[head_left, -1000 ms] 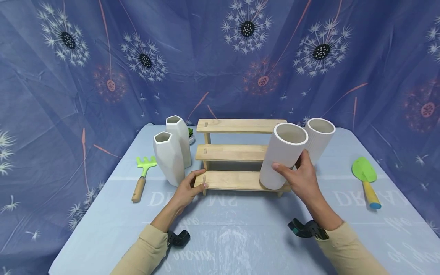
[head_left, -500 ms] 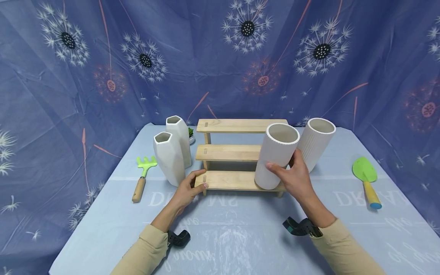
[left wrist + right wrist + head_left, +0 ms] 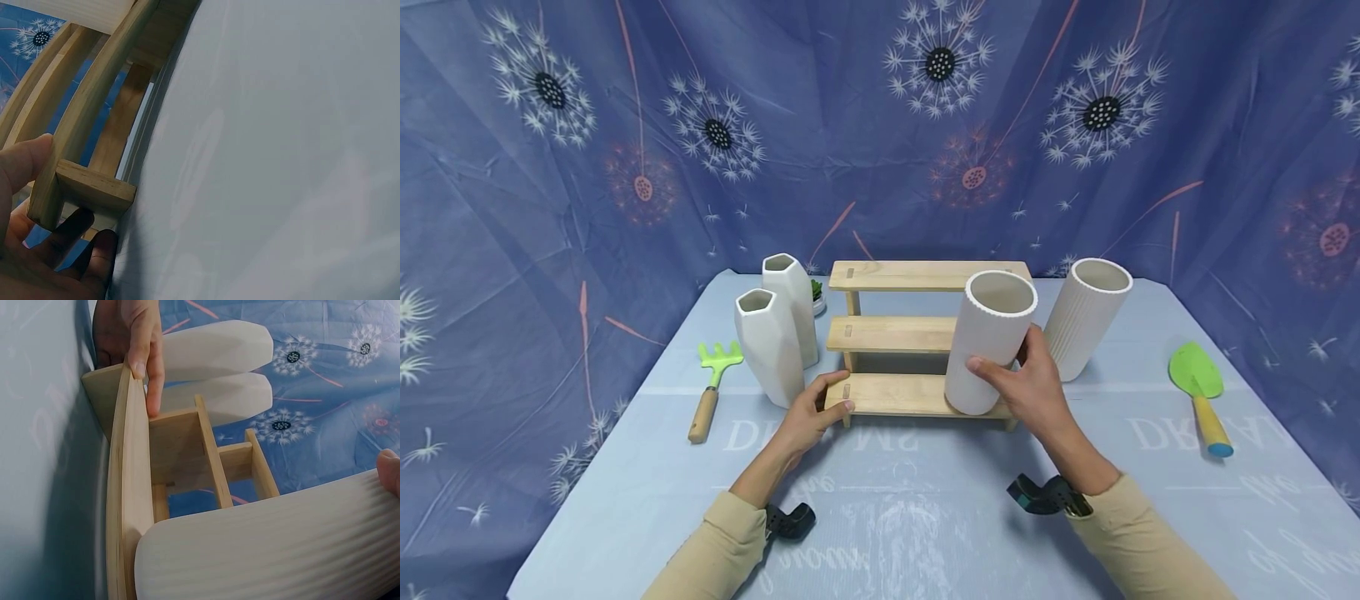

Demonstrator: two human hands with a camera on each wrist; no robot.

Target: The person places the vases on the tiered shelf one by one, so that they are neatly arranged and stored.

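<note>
A three-tier wooden shelf stand (image 3: 887,393) stands mid-table. My left hand (image 3: 811,411) grips the left end of its lowest board, thumb on the front edge and fingers behind; the left wrist view shows the thumb on the board (image 3: 75,125) and fingers below its end. My right hand (image 3: 1028,385) holds a white ribbed cylindrical vase (image 3: 987,350) upright by its lower right side, its base at the right part of the lowest board. In the right wrist view the vase (image 3: 269,544) lies across the lower part, its base right at the board (image 3: 134,456).
Two white faceted vases (image 3: 769,346) stand left of the stand, with a small potted plant (image 3: 817,298) behind. Another ribbed vase (image 3: 1086,321) stands at the right. A green hand rake (image 3: 709,392) lies far left, a green trowel (image 3: 1201,396) far right.
My right hand has moved the cylindrical vase left along the lowest board, opening a gap from the other ribbed vase. My left hand has stayed on the stand.
</note>
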